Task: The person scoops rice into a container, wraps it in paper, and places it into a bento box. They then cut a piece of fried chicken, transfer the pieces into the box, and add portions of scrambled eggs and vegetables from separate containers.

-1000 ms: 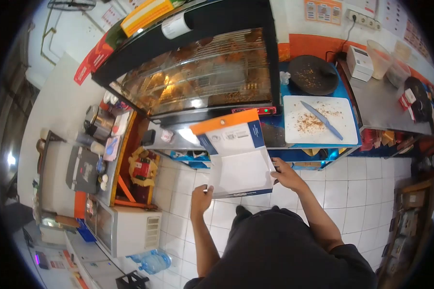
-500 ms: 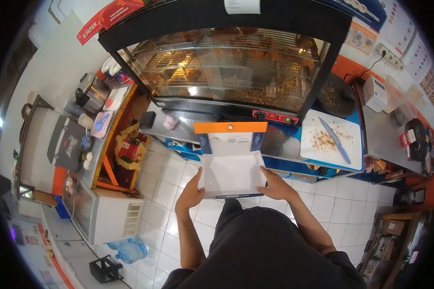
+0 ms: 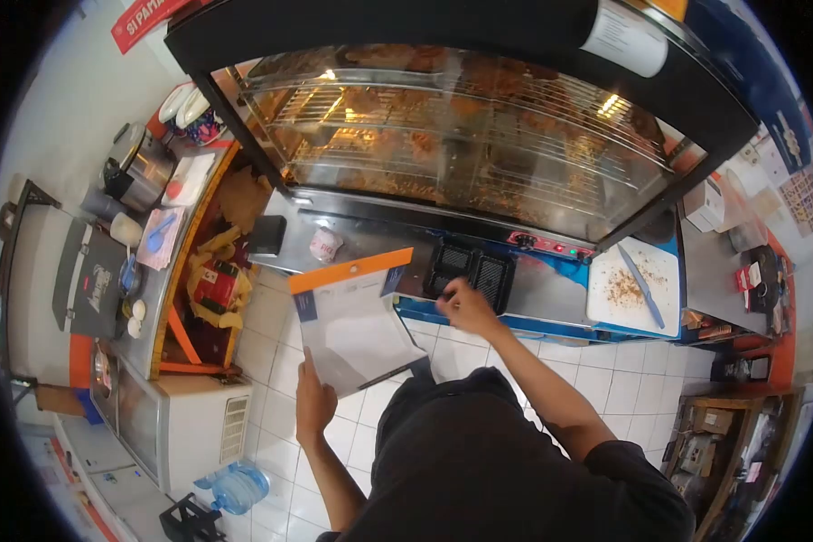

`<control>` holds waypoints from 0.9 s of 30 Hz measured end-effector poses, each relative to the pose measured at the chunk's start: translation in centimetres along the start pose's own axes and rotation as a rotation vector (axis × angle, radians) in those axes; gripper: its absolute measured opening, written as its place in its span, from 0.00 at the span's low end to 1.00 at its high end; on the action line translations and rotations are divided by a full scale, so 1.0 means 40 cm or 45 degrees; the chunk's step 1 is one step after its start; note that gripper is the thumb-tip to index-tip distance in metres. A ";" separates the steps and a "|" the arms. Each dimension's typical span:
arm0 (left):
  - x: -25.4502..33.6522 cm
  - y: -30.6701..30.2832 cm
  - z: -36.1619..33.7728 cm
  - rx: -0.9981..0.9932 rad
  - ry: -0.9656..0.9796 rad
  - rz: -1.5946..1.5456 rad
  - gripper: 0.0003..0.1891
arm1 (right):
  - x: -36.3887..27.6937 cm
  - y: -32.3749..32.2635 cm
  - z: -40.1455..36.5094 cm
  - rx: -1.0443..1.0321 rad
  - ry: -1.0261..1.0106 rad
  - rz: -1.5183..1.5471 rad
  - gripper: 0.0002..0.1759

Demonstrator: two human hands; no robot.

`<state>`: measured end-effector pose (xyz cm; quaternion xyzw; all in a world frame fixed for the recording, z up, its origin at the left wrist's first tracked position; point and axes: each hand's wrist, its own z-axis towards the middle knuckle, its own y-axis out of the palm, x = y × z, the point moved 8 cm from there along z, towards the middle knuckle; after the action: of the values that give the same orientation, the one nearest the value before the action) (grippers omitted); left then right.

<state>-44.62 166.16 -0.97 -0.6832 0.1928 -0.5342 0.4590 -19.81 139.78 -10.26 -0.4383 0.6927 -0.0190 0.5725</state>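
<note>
An open box [image 3: 357,330], white inside with an orange flap edge and blue corners, is held at its left side by my left hand [image 3: 316,397]. My right hand [image 3: 468,309] is at the near edge of a black tray with compartments [image 3: 492,278] on the steel counter. Its fingers are bent, and whether they grip the tray cannot be made out. A small white and red wrapped item [image 3: 325,244] lies on the counter beyond the box, near a black block-shaped object [image 3: 267,235].
A glass-fronted warming cabinet [image 3: 461,135] stands behind the counter. To the right a blue knife [image 3: 640,285] lies on a white cutting board [image 3: 614,312] with crumbs. A white chest freezer [image 3: 199,425] and blue water bottles [image 3: 235,488] are at the lower left.
My right hand has left the box and moved over to the black tray, which now shows. The box has shifted left and tilted in my left hand. The view has turned.
</note>
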 end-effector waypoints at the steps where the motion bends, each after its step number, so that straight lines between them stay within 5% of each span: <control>1: 0.001 -0.017 0.009 -0.011 -0.036 0.030 0.42 | 0.028 -0.039 0.052 0.347 -0.094 -0.154 0.24; 2: 0.009 -0.035 0.022 -0.019 -0.066 0.063 0.42 | 0.008 -0.085 0.062 0.566 -0.083 -0.338 0.26; 4: 0.010 -0.055 0.059 -0.025 -0.086 0.110 0.41 | 0.068 -0.097 0.120 0.511 0.158 -0.533 0.32; 11: 0.014 -0.043 0.153 -0.062 -0.075 0.031 0.41 | 0.183 -0.151 0.102 0.468 0.285 -0.536 0.42; 12: 0.009 -0.040 0.161 -0.057 -0.064 0.029 0.41 | 0.235 -0.168 0.096 0.441 0.196 -0.569 0.41; 14: 0.014 -0.030 0.183 -0.094 -0.071 -0.006 0.41 | 0.172 -0.234 -0.008 0.414 -0.426 -0.533 0.32; 15: 0.020 -0.024 0.193 -0.113 -0.072 -0.022 0.41 | 0.105 -0.280 -0.067 0.490 -0.529 -0.504 0.20; 16: 0.024 -0.013 0.205 -0.131 -0.072 -0.022 0.41 | 0.052 -0.313 -0.118 0.280 0.088 0.020 0.17; 17: 0.029 0.001 0.220 -0.145 -0.035 -0.031 0.41 | -0.009 -0.337 -0.161 0.238 0.013 0.122 0.17; 20: 0.067 0.053 0.265 -0.238 0.079 -0.064 0.42 | -0.248 -0.401 -0.285 0.665 -0.555 0.014 0.19; 23: 0.149 0.111 0.299 -0.367 0.213 -0.097 0.43 | 0.009 -0.243 -0.238 0.633 -0.402 0.689 0.21; 25: 0.207 0.145 0.312 -0.394 0.351 -0.103 0.43 | -0.233 -0.200 -0.197 0.475 -0.641 0.034 0.15; 27: 0.265 0.151 0.316 -0.444 0.445 -0.218 0.43 | -0.341 -0.171 -0.177 0.424 -0.786 -0.228 0.08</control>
<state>-28.03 160.42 -0.25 -0.6633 0.2997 -0.6397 0.2470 -22.06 140.80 6.38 -0.3830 0.4335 -0.0486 0.8143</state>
